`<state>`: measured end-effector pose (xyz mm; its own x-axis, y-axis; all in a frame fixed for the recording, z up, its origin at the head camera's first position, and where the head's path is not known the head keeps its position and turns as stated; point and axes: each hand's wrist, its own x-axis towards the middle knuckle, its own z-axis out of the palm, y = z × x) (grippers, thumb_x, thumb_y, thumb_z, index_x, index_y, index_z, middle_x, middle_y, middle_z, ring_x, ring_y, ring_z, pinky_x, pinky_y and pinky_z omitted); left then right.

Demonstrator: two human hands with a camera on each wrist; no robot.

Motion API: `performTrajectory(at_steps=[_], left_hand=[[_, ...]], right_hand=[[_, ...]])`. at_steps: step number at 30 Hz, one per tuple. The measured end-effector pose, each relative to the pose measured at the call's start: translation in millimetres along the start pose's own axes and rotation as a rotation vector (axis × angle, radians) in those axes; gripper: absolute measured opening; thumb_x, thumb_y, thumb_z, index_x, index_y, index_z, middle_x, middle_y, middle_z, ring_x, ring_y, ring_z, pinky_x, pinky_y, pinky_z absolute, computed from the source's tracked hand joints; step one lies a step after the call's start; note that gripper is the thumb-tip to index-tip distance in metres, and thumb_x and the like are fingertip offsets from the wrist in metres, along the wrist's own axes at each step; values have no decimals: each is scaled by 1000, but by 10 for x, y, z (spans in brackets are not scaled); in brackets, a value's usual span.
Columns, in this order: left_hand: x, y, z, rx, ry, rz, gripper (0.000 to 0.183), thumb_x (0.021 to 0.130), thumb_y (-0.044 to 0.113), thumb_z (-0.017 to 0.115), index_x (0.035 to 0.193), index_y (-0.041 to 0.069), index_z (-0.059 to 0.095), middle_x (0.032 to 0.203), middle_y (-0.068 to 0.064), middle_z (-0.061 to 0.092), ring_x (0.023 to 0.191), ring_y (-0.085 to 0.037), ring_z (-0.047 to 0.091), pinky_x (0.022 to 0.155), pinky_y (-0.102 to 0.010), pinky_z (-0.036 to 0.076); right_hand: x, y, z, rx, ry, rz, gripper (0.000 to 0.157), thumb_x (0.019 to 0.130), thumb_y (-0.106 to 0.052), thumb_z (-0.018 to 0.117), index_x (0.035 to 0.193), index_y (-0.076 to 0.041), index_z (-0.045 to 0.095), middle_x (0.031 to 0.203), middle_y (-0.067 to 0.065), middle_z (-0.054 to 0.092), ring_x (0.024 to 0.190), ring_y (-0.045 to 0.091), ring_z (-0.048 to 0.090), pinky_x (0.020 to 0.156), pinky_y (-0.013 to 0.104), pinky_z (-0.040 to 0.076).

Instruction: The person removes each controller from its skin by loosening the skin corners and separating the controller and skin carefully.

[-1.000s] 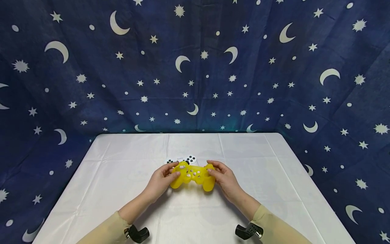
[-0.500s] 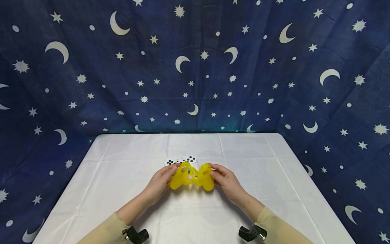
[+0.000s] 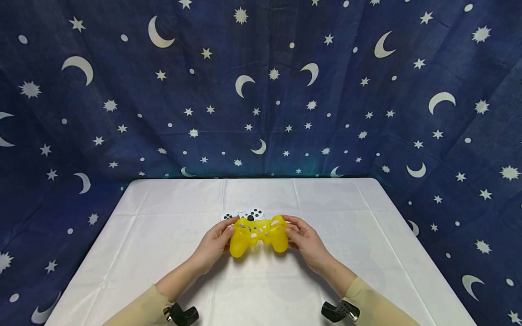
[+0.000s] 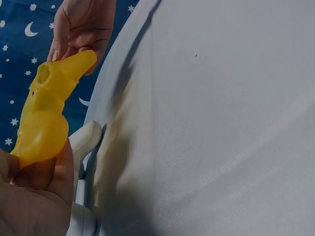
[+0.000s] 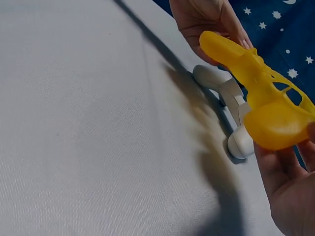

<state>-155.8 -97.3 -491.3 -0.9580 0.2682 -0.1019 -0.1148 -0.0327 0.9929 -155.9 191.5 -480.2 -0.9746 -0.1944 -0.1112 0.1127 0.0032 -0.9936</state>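
Observation:
Between both hands, a yellow, see-through silicone controller cover [image 3: 240,244] is held up over the table, its button holes facing me. My left hand [image 3: 213,244] pinches its left end, thumb at the side and fingertips at the upper edge. My right hand [image 3: 307,240] grips the other end in much the same way. Just beyond the cover a white game controller [image 3: 257,213] lies on the table, its near part hidden behind the cover. In the right wrist view, light passes through openings in the cover [image 5: 280,123], and the controller's pale handles [image 5: 241,142] show beneath it.
A white cloth with creases covers the table [image 3: 334,213], whose far corners are rounded. Behind and beside it hangs a dark blue curtain [image 3: 265,113] printed with moons and stars. Black wrist devices [image 3: 183,314] are worn at both sleeves.
The cover has been turned slightly and looks more spread out than half a second ago. Both thumbs have slid from its front face to its sides. The white controller has stayed put.

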Motion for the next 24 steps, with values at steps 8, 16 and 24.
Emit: performTrajectory(at_steps=[8,16,24], left_hand=[[7,9,0,-28,39,7,44,111,17,46,155,10,44,136,-19,58,103,-23,66,81,-34,58],[0,44,54,-22,38,-30,43,110,18,49,153,13,48,141,-15,55,107,-22,62,83,-32,56],[5,70,132,199,-20,33,63,94,14,74,151,8,48,122,-12,64,99,-20,63,77,-25,53]], right_hand=[[-10,-4,-13,-55,-63,-40,64,98,1,63,156,-16,42,136,16,60,113,24,63,86,31,55],[12,46,-1,-29,81,-9,46,93,1,68,138,0,58,115,15,66,100,23,66,80,30,57],[-40,45,-113,-54,107,-1,41,94,-1,69,135,0,61,113,16,66,97,23,66,76,30,57]])
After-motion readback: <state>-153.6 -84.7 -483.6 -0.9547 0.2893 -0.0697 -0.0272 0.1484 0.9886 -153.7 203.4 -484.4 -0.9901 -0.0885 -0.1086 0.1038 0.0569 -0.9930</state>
